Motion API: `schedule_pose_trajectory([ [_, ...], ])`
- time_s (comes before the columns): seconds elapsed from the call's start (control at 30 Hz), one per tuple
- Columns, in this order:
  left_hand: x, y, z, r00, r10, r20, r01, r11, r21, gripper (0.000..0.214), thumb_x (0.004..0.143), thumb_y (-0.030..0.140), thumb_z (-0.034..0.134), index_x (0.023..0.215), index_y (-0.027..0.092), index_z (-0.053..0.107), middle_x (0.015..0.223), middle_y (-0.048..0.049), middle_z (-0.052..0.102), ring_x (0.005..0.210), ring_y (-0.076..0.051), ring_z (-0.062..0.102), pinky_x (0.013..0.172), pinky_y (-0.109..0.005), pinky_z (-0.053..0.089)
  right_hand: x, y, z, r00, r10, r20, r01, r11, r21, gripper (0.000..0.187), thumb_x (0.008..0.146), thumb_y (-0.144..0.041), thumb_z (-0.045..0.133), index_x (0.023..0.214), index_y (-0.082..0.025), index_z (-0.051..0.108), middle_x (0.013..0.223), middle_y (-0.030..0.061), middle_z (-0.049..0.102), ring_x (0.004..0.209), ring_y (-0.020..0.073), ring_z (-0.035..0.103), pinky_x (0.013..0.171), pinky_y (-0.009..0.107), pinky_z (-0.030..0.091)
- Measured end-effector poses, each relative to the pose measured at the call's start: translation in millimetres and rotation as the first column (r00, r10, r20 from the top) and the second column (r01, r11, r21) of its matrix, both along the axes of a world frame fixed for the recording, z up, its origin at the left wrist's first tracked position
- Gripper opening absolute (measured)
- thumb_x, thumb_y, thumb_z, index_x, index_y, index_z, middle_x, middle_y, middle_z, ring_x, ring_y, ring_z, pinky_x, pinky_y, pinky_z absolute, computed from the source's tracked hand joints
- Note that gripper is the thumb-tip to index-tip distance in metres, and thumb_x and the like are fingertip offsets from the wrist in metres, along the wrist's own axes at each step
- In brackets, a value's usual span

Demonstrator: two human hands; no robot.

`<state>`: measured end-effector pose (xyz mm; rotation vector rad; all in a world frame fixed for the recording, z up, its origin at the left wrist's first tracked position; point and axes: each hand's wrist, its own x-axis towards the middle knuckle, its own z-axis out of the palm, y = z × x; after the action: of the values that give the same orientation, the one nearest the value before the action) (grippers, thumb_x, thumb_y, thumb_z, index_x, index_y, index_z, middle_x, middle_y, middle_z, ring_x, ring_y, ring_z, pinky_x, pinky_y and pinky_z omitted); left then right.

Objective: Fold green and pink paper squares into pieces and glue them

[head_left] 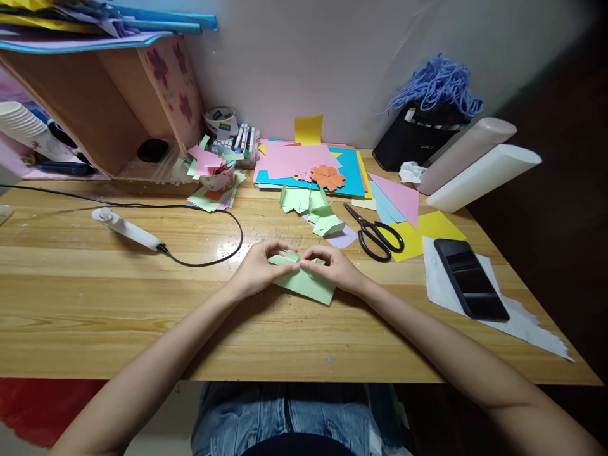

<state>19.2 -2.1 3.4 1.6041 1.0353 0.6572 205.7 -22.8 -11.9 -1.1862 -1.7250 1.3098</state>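
A light green sheet of paper (pixel 308 288), partly folded along its far edge, lies on the wooden table in front of me. My left hand (pixel 263 266) grips its left part, thumb on top and fingers curled behind. From the other side my right hand (pixel 330 265) pinches the far edge, and the two thumbs nearly meet at the middle. The fingertips behind the paper are partly hidden. Beyond my hands lie folded light green paper pieces (pixel 325 218) on a lilac scrap. Black-handled scissors (pixel 375 233) rest to their right with the blades pointing away.
A white glue gun (pixel 127 229) with a black cord lies left. Behind stand coloured sheets (pixel 297 161) with an orange paper flower (pixel 327 177), and a cup of scraps (pixel 218 177). On the right are a phone (pixel 470 278), yellow paper (pixel 406 242) and two bottles (pixel 484 177).
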Motion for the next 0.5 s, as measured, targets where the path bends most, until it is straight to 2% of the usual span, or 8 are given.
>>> schedule_pose_trajectory([
  [0.13, -2.0, -0.4, 2.8, 0.999, -0.046, -0.002, 0.046, 0.998, -0.038, 0.034, 0.061, 0.026, 0.07, 0.091, 0.014, 0.06, 0.09, -0.0062, 0.064, 0.084, -0.017, 0.058, 0.071, -0.026, 0.046, 3.9, 3.9, 5.5, 0.985, 0.146, -0.09, -0.157, 0.979, -0.131, 0.022, 0.076, -0.037, 0.058, 0.072, -0.015, 0.058, 0.068, -0.0004, 0.053, 0.062, 0.0102, 0.047, 0.056, 0.022, 0.035],
  [0.27, -2.9, -1.7, 4.1, 0.995, -0.097, 0.016, 0.098, 0.992, -0.083, 0.041, 0.06, 0.026, 0.071, 0.098, 0.014, 0.059, 0.087, -0.0048, 0.063, 0.078, -0.016, 0.059, 0.068, -0.025, 0.046, 7.4, 6.2, 8.4, 0.964, 0.227, -0.138, -0.252, 0.946, -0.203, 0.02, 0.073, -0.035, 0.061, 0.072, -0.015, 0.057, 0.067, -0.0019, 0.049, 0.062, 0.0094, 0.044, 0.056, 0.022, 0.034],
  [0.5, -3.2, -1.6, 6.1, 0.994, -0.101, -0.043, 0.1, 0.995, -0.027, 0.037, 0.063, 0.028, 0.068, 0.098, 0.015, 0.061, 0.094, -0.005, 0.062, 0.083, -0.017, 0.057, 0.071, -0.026, 0.044, 2.5, 2.4, 8.1, 0.974, 0.16, -0.158, -0.192, 0.958, -0.214, 0.024, 0.074, -0.034, 0.058, 0.064, -0.016, 0.048, 0.062, -0.0041, 0.041, 0.058, 0.0083, 0.039, 0.053, 0.021, 0.029],
])
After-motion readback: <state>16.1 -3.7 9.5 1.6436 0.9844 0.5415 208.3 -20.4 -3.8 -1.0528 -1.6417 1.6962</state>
